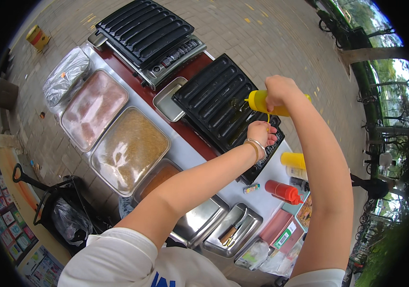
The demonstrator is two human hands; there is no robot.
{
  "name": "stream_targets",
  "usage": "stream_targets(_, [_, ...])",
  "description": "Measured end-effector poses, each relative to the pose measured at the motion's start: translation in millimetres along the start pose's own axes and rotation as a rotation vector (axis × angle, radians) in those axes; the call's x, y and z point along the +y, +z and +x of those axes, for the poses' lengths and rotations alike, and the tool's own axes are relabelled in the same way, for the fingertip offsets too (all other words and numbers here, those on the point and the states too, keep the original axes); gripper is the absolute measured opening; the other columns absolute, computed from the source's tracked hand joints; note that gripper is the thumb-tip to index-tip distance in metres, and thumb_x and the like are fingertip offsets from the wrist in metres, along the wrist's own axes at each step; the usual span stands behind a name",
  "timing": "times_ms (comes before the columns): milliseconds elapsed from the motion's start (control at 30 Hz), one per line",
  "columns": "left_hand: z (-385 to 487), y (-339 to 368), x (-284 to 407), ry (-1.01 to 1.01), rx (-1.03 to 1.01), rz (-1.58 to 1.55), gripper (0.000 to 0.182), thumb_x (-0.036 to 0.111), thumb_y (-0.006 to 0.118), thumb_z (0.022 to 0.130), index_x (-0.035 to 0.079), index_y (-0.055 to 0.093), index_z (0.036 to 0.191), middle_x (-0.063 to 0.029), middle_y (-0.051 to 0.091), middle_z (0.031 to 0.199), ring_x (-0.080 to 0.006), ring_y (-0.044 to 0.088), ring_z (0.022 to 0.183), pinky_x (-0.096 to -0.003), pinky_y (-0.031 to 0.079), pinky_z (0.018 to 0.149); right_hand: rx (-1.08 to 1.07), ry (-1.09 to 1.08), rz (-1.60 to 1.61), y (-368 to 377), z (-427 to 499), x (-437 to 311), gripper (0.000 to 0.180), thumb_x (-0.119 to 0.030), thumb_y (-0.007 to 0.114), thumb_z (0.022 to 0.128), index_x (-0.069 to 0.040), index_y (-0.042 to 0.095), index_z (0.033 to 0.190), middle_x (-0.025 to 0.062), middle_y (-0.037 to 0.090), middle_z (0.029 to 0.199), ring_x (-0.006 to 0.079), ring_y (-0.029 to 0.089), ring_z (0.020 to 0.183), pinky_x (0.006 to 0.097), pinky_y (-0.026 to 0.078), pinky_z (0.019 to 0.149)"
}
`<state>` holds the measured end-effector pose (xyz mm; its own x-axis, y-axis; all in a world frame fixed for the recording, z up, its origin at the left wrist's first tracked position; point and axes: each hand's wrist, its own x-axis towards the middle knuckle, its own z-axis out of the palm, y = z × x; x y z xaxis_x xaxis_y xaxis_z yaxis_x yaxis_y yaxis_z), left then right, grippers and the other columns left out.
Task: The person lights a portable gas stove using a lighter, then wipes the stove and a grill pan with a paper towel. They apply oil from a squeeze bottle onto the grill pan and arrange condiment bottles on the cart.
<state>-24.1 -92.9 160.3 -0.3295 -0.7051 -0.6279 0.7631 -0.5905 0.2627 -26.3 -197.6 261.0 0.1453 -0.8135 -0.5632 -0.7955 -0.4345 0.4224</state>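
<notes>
My right hand (279,91) grips a yellow squeeze bottle (258,101), tilted nearly flat with its nozzle to the left over the nearer black grooved grill plate (213,97). Shiny liquid lies in the plate's grooves close to the nozzle. Just below the bottle, my left hand (260,133), with bangles at the wrist, pinches the end of the bottle's thin yellow cap strap; the cap itself is mostly hidden by the fingers. A second black grooved plate (145,30) sits on a portable gas stove (176,59) farther off.
Lidded trays (95,109) (131,150) stand left, beside a foil-covered container (66,77). A small metal tray (170,100) lies between the plates. Nearer are a red squeeze bottle (283,191), another yellow bottle (292,160), a lighter (251,188), a steel tray with a knife (229,235) and a pink box (279,229).
</notes>
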Motion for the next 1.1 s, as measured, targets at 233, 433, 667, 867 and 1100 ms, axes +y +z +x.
stream_targets(233, [23, 10, 18, 0.001, -0.056, 0.021, 0.012, 0.011, 0.037, 0.079, 0.004, 0.046, 0.080, -0.0061, 0.053, 0.067, -0.0127, 0.049, 0.051, -0.0238, 0.041, 0.045, 0.023, 0.067, -0.034, -14, 17, 6, 0.037, -0.012, 0.071, 0.045, -0.004, 0.061, 0.080, 0.0121, 0.059, 0.086, 0.0247, 0.057, 0.081, 0.0324, 0.047, 0.067])
stream_targets(433, [35, 11, 33, 0.056, -0.056, 0.017, 0.011, 0.011, 0.038, 0.078, 0.004, 0.046, 0.079, -0.0064, 0.052, 0.067, -0.0129, 0.048, 0.050, -0.0241, 0.041, 0.045, 0.086, 0.052, -0.028, -26, 31, 7, 0.038, -0.014, 0.071, 0.044, -0.002, 0.059, 0.078, 0.0150, 0.058, 0.084, 0.0278, 0.056, 0.081, 0.0336, 0.046, 0.068])
stream_targets(667, [36, 8, 46, 0.070, -0.051, -0.007, 0.012, 0.010, 0.038, 0.078, 0.003, 0.047, 0.076, -0.0064, 0.052, 0.066, -0.0132, 0.048, 0.050, -0.0245, 0.041, 0.045, 0.096, 0.021, -0.068, -37, 37, -1, 0.034, -0.012, 0.071, 0.045, -0.002, 0.060, 0.075, 0.0150, 0.058, 0.084, 0.0277, 0.056, 0.080, 0.0335, 0.047, 0.067])
stream_targets(867, [38, 7, 60, 0.117, -0.049, -0.001, 0.012, 0.010, 0.037, 0.078, 0.003, 0.047, 0.076, -0.0061, 0.052, 0.065, -0.0131, 0.049, 0.050, -0.0244, 0.041, 0.045, 0.124, 0.055, -0.067, -47, 41, -10, 0.037, -0.012, 0.071, 0.044, -0.002, 0.060, 0.078, 0.0147, 0.058, 0.085, 0.0271, 0.056, 0.082, 0.0335, 0.046, 0.068])
stream_targets(1100, [37, 7, 76, 0.148, -0.051, -0.013, 0.011, 0.009, 0.037, 0.078, 0.002, 0.046, 0.075, -0.0073, 0.052, 0.066, -0.0137, 0.049, 0.049, -0.0250, 0.041, 0.044, 0.154, 0.082, -0.099, -62, 42, -20, 0.036, -0.006, 0.070, 0.046, -0.005, 0.062, 0.082, 0.0110, 0.059, 0.088, 0.0232, 0.057, 0.082, 0.0310, 0.047, 0.067])
